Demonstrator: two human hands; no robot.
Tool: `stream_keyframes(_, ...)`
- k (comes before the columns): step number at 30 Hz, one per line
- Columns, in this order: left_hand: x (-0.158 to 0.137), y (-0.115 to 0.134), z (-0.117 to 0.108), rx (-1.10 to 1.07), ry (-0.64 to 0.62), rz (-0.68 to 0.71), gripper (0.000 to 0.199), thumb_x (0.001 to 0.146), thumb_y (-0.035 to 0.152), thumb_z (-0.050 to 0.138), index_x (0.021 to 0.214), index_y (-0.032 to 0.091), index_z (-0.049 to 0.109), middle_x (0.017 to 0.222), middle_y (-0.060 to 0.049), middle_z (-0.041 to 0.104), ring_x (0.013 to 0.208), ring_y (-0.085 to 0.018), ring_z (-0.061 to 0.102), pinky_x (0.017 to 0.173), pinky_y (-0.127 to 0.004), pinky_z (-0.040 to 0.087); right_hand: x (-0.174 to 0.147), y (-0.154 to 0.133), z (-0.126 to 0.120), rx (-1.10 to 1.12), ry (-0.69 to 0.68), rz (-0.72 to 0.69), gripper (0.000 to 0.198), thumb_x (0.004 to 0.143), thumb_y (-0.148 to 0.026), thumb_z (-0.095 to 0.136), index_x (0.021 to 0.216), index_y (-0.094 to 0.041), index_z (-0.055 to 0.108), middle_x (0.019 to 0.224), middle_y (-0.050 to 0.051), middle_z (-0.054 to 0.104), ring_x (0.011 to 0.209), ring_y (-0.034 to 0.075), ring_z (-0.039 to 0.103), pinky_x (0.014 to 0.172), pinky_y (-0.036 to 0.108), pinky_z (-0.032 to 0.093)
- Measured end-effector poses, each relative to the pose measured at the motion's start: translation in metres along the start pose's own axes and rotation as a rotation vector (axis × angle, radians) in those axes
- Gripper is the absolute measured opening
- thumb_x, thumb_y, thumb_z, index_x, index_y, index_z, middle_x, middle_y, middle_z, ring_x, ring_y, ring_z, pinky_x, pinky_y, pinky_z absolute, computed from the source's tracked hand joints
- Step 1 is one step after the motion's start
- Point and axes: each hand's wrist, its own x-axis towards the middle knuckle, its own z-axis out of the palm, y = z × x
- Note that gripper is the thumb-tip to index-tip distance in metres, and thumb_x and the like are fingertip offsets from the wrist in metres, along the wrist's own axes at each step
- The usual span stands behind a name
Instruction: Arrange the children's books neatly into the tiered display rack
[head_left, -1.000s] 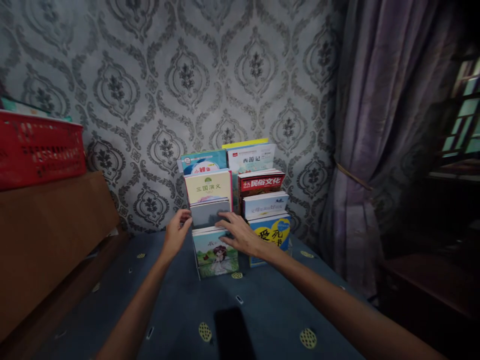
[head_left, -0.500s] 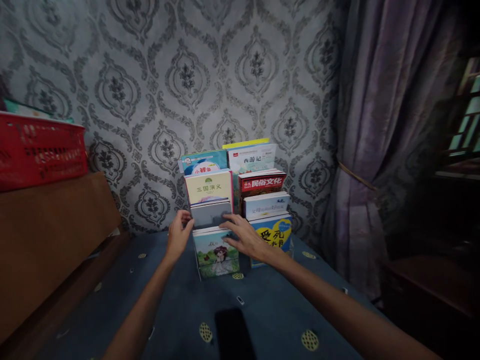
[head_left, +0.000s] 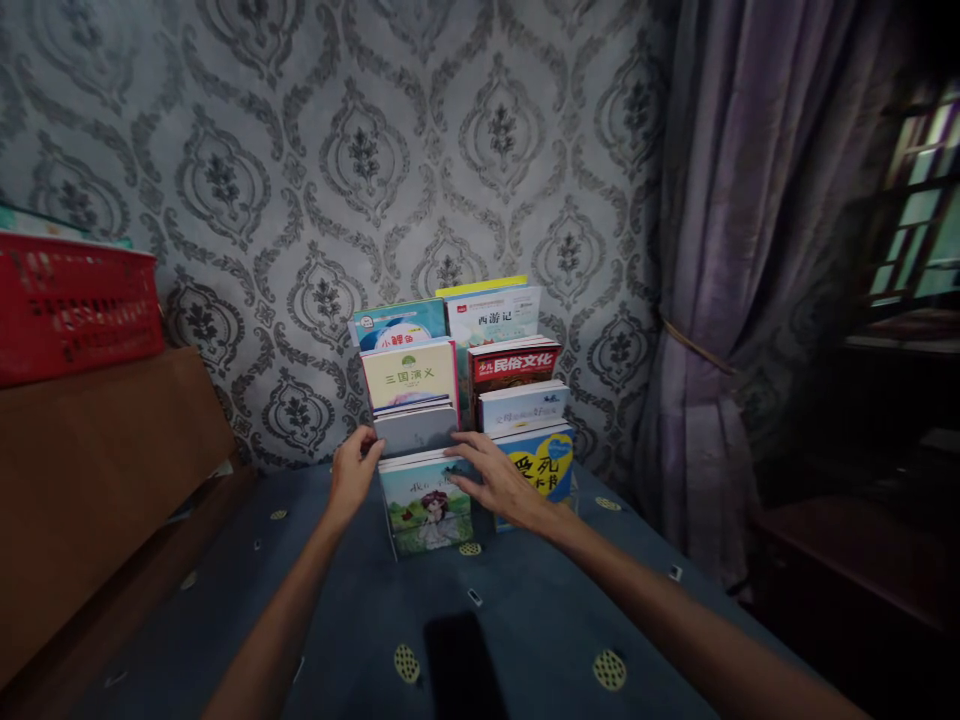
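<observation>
Two side-by-side columns of children's books stand in tiers against the wall. In the left column, a plain grey book (head_left: 416, 432) has both my hands at its sides. My left hand (head_left: 352, 475) is closed at its left edge, thumb and fingers curled around it. Bent fingers of my right hand (head_left: 504, 482) grip its right edge, in front of the gap between columns. Below is a green picture book (head_left: 427, 520) with a girl on the cover. Above stand a cream book (head_left: 412, 372) and a blue book (head_left: 401, 322).
The right column holds a white book (head_left: 495, 315), a red book (head_left: 517, 365), a pale blue book (head_left: 525, 405) and a blue-yellow book (head_left: 551, 462). A dark phone-like shape (head_left: 461, 665) lies on the blue cloth (head_left: 360, 610). A red basket (head_left: 75, 310) sits on a brown box (head_left: 112, 470); a curtain (head_left: 709, 250) hangs right.
The view has shifted slightly, so the books sit a little further left. My right fingers have dropped slightly along the grey book's right edge; my left hand stays at its left edge.
</observation>
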Motion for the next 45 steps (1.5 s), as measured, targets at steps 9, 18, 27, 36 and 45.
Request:
stream_keyframes(9, 0.0, -0.002, 0.002, 0.09, 0.028, -0.018, 0.021, 0.084, 0.041, 0.052, 0.075, 0.022, 0.051, 0.069, 0.002, 0.057, 0.067, -0.017, 0.056, 0.063, -0.027, 0.039, -0.002, -0.009, -0.007, 0.052, -0.044, 0.103, 0.032, 0.092, -0.029, 0.058, 0.123, -0.02, 0.058, 0.145, 0.017, 0.046, 0.133, 0.027, 0.05, 0.107, 0.043, 0.045)
stream_keyframes(18, -0.005, -0.003, -0.002, -0.025, 0.007, -0.083, 0.025, 0.08, 0.045, 0.057, 0.084, 0.021, 0.055, 0.081, -0.002, 0.063, 0.074, -0.019, 0.059, 0.06, -0.027, 0.046, -0.003, -0.01, -0.007, 0.078, -0.022, 0.091, 0.031, 0.093, -0.029, 0.056, 0.122, -0.019, 0.059, 0.144, 0.017, 0.047, 0.134, 0.027, 0.049, 0.107, 0.043, 0.045)
stream_keyframes(27, -0.01, -0.001, -0.006, -0.06, -0.001, -0.09, 0.026, 0.079, 0.046, 0.058, 0.087, 0.021, 0.057, 0.084, -0.003, 0.064, 0.077, -0.02, 0.06, 0.061, -0.028, 0.049, -0.006, -0.006, 0.0, 0.108, 0.041, 0.101, 0.03, 0.09, -0.022, 0.055, 0.119, -0.022, 0.061, 0.137, 0.014, 0.052, 0.13, 0.026, 0.052, 0.106, 0.046, 0.045)
stream_keyframes(36, -0.02, 0.0, -0.007, -0.103, -0.002, -0.11, 0.029, 0.08, 0.048, 0.058, 0.09, 0.021, 0.058, 0.087, -0.004, 0.065, 0.081, -0.02, 0.062, 0.063, -0.028, 0.05, -0.012, -0.006, 0.004, 0.094, 0.08, 0.118, 0.031, 0.089, -0.02, 0.053, 0.119, -0.021, 0.061, 0.134, 0.014, 0.055, 0.126, 0.027, 0.055, 0.104, 0.046, 0.047)
stream_keyframes(45, -0.039, -0.007, -0.005, -0.155, 0.032, -0.168, 0.034, 0.082, 0.052, 0.057, 0.095, 0.02, 0.058, 0.093, -0.007, 0.067, 0.084, -0.022, 0.064, 0.055, -0.026, 0.049, -0.034, -0.014, 0.007, 0.078, 0.152, 0.163, 0.037, 0.092, -0.021, 0.048, 0.128, -0.025, 0.056, 0.142, 0.012, 0.051, 0.133, 0.025, 0.05, 0.109, 0.047, 0.045)
